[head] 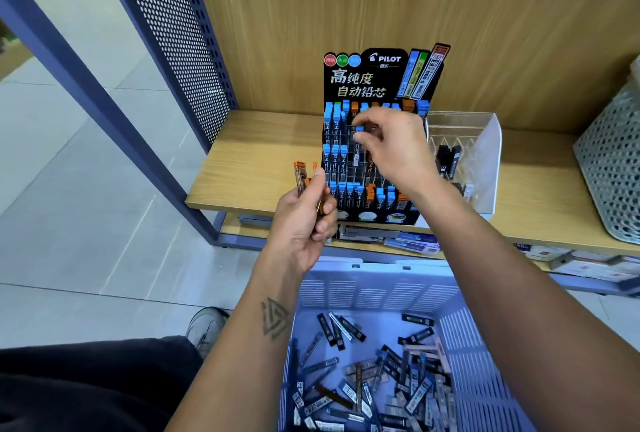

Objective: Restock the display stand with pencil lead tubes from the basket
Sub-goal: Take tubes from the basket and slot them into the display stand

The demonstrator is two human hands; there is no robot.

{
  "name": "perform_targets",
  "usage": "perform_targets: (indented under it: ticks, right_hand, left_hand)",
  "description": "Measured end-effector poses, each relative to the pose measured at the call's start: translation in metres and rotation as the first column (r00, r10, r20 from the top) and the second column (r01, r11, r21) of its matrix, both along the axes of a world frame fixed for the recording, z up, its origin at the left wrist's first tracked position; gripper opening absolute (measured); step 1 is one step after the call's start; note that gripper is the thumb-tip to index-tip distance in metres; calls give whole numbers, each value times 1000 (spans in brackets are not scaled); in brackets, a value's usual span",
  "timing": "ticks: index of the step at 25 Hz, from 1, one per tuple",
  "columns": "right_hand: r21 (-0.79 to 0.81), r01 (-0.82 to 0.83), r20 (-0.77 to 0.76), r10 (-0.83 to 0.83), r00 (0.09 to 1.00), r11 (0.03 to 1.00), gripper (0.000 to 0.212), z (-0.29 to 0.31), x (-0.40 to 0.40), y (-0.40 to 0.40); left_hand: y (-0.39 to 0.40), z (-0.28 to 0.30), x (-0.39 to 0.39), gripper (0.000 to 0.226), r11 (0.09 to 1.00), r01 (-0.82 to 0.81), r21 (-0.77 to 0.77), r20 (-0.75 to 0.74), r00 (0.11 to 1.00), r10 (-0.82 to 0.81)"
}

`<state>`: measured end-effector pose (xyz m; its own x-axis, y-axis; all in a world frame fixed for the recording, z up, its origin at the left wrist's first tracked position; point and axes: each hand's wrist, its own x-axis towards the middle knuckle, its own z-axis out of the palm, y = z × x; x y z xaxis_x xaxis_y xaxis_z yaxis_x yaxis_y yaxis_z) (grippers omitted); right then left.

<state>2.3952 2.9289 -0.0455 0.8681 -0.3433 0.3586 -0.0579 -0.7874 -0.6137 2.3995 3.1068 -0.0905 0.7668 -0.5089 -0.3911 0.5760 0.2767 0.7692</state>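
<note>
Blue-capped tube (359, 137), upright, is pinched by the right hand (391, 144) over the display stand (377, 85) middle row. Left hand (304, 220) grips orange-capped tubes (300, 177); basket (381, 289) sits below.

Open shelf (263, 158) board at 9 o'clock of the stand (375, 141); free approach there, bounded farther left by a perforated panel (173, 33). At 3 o'clock, clear tray (485, 154) just beside the stand, no gap to pass. Beyond it bare board, then mesh bin (616, 168) at the far right. At 12 o'clock, tall header card and wood back wall block. At 6 o'clock, basket (374, 289) rim near the shelf edge, open above. Middle slots fronted by right hand (391, 147); left hand (308, 213) with tubes (299, 177) off the lower left corner.
</note>
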Motion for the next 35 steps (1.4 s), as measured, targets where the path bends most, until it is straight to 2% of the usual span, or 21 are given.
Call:
perform_targets:
  ticks: [3, 17, 23, 26, 28, 31, 33, 35]
  right_hand:
    - [-43, -2, 23, 3, 1000, 999, 22, -7, 4, 3]
    - [96, 26, 15, -28, 1000, 995, 12, -14, 11, 2]
    - [-76, -16, 3, 16, 1000, 997, 14, -20, 11, -1]
    - [-109, -19, 53, 24, 998, 994, 16, -14, 9, 0]
    - [-32, 24, 83, -21, 996, 999, 16, -7, 2, 1]
    - [272, 65, 82, -90, 993, 960, 16, 9, -22, 2]
    - [413, -54, -74, 93, 993, 909, 10, 19, -39, 7]
    - [485, -175, -212, 309, 927, 857, 9, 23, -55, 17]
  left_hand:
    - [-1, -2, -2, 31, 1000, -7, -18, -25, 1000, 6]
    - [0, 2, -4, 30, 1000, -19, 9, -42, 999, 19]
    - [-1, 3, -5, 30, 1000, -23, 18, -39, 999, 24]
    - [-1, 3, -4, 29, 999, -30, 23, -31, 999, 31]
    - [-1, 4, -5, 27, 999, -36, 11, -32, 999, 36]
    - [-3, 10, -9, 24, 999, -43, 11, -8, 999, 43]
    - [-6, 15, -14, 22, 999, -36, 7, 22, 999, 36]
    - [-10, 21, -20, 21, 999, -19, 28, 58, 998, 17]
